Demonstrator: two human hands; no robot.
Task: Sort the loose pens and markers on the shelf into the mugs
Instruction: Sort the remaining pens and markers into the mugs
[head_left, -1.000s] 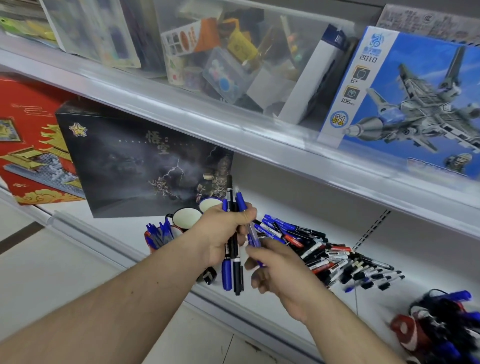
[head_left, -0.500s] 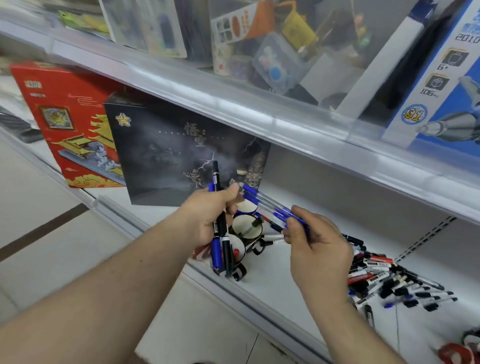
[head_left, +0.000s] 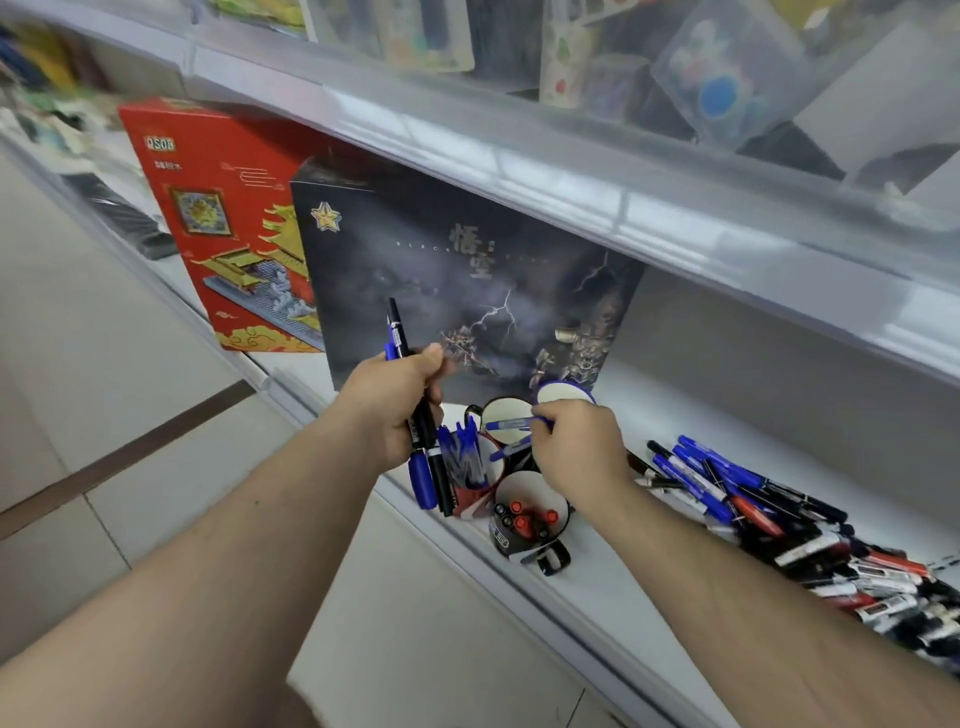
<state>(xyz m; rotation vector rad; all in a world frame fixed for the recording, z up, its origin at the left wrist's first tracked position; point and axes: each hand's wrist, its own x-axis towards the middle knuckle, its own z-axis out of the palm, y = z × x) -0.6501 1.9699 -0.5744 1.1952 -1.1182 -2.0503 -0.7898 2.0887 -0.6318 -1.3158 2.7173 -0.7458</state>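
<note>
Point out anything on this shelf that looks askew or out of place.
The black mug holding red-capped markers looks tipped toward the shelf's front edge, its handle low, unlike the neighbouring mugs. A loose heap of blue, black and red pens lies unsorted on the white shelf to the right.

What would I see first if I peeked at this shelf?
Two hands over a bunch of mugs at the front of the shelf: the right hand pinches blue pens above them, and the left hand grips a few markers. To the right lies a big pile of pens. Behind stands a dark box.
</note>
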